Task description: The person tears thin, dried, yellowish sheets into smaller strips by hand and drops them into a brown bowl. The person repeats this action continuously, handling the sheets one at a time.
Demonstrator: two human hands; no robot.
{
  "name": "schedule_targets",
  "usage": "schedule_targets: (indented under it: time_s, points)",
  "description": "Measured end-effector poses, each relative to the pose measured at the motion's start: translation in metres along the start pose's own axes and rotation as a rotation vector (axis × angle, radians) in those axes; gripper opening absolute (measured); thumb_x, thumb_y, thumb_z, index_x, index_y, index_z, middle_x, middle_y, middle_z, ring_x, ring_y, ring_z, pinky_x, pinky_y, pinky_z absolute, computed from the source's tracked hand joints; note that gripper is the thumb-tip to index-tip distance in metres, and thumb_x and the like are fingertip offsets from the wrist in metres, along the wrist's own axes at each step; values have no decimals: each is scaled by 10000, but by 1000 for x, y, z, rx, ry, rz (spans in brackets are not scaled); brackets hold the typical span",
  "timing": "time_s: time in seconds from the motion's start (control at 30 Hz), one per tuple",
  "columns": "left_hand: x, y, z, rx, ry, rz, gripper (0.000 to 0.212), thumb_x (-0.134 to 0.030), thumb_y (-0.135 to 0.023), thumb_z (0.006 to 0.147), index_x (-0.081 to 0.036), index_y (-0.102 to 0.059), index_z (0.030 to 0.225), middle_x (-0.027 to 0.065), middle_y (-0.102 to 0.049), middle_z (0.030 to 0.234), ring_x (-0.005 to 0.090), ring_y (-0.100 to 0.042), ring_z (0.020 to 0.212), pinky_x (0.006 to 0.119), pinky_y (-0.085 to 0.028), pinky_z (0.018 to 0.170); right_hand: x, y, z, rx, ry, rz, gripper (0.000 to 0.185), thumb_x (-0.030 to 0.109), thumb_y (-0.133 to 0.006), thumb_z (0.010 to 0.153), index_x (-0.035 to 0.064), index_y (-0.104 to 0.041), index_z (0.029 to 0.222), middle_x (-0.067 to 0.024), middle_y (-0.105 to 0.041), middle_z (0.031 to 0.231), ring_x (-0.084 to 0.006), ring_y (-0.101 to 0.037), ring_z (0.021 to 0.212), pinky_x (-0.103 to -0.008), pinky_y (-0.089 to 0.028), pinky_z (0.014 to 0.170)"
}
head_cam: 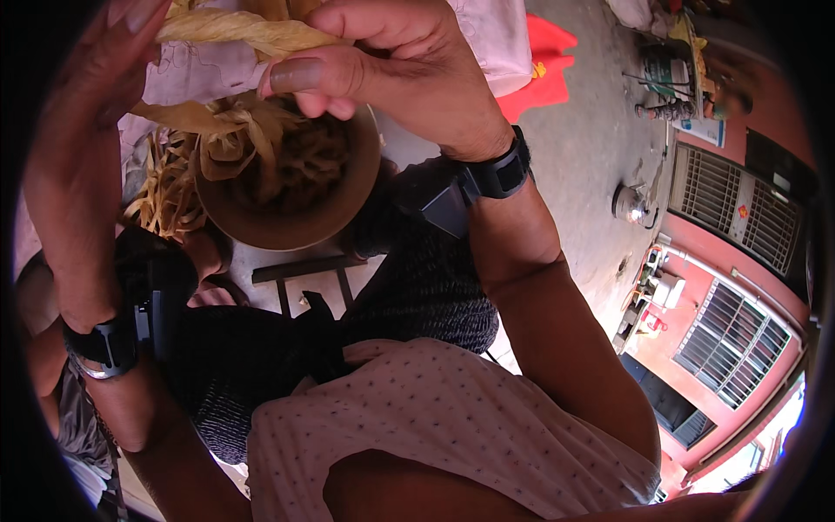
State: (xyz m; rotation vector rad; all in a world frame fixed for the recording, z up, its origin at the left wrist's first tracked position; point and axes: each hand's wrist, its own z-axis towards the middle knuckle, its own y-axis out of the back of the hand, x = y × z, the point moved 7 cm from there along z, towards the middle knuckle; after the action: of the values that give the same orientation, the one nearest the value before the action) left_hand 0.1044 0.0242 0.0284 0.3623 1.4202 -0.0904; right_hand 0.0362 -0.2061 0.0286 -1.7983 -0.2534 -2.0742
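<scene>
My right hand (398, 78) pinches a twisted strand of pale yellow dried plant fibre (241, 32) between thumb and fingers. At the upper left edge, my left hand (85, 124) grips the strand's other side; some of its fingers are cut off by the picture's rim. A loose, flat strip (179, 116) hangs below the strand, running from beside my left hand to a knotted bunch over a brown bowl (293, 238). Darker curled strips (313, 156) fill the bowl, partly in shadow.
Left of the bowl lies a heap of dried strips (166, 189). Pink cloth (496, 46) spreads behind, with a red sheet (538, 65) beyond it. A dark metal frame (306, 267) stands below the bowl. Another person's arm (49, 372) shows at the left, and a metal kettle (629, 202) on the floor.
</scene>
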Motion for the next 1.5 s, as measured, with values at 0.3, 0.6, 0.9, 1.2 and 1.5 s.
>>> schedule_targets:
  time_s: [0.3, 0.6, 0.9, 1.2, 1.5]
  points:
    - [26, -115, -25, 215, 415, -395, 385, -360, -414, 961, -42, -602, 850, -17, -489, 663, 62, -403, 573, 199, -312, 544, -11, -9, 7, 4, 130, 153, 235, 29, -541, 908, -37, -611, 1123, -137, -435, 1379, -185, -605, 1024, -261, -539, 760]
    - [44, -122, -41, 84, 663, -946, 251, -271, -456, 939, -50, -574, 930, 5, -566, 724, 94, -464, 606, 236, -365, 555, -3, -26, 4, 80, 447, -462, 310, 4, -533, 894, 56, -593, 1194, -173, -387, 1415, -280, -574, 1125, -349, -557, 785]
    - [31, -83, -19, -98, 386, -695, 169, -101, -533, 880, 23, -611, 964, 49, -624, 809, 78, -404, 543, 203, -300, 511, -9, -5, -2, -321, 160, -443, 236, 39, -479, 934, -11, -598, 1131, -94, -673, 933, -146, -650, 829, -255, -525, 753]
    - [17, -103, -27, 154, 169, -131, 159, -61, -562, 864, 41, -646, 952, -19, -550, 668, 42, -440, 601, 185, -347, 557, -33, 4, 0, -94, -292, -226, 123, 23, -564, 898, -13, -657, 971, -6, -611, 668, -35, -535, 552, -167, -423, 489]
    - [35, -96, -23, 233, 398, -244, 82, -76, -585, 822, -1, -599, 789, -20, -545, 701, 44, -472, 662, 183, -370, 636, -43, -2, 0, -194, -262, -200, 44, -14, -603, 791, -4, -646, 790, 0, -603, 612, -32, -519, 548, -198, -423, 483]
